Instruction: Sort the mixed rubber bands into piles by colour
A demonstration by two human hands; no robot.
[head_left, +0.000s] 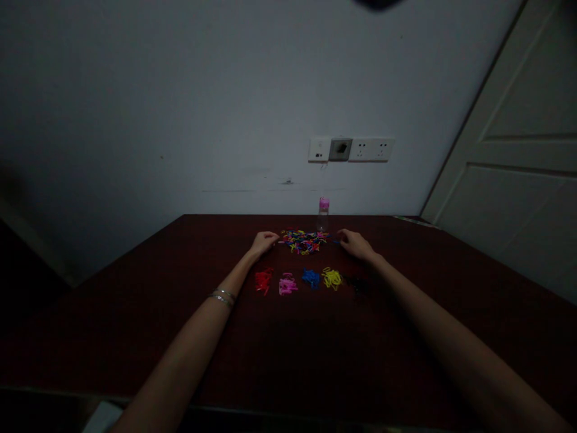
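A mixed pile of small coloured loop-shaped pieces (305,241), like clips, lies between my hands. My left hand (264,242) rests at the pile's left edge, fingers drawn together; anything in them is too small to make out. On the other side, my right hand (355,243) has its fingers curled into a pinch, with a small bluish piece near the tips; whether it is held is unclear. Nearer to me is a row of single-colour heaps: red pieces (263,280), pink pieces (287,284), blue pieces (311,278), yellow pieces (332,278) and black pieces (357,284).
A clear bottle with a pink cap (323,213) stands just behind the pile. The dark red table (288,355) meets a pale wall with a row of sockets (350,150). A white panelled door (518,156) is at the right. The light is dim.
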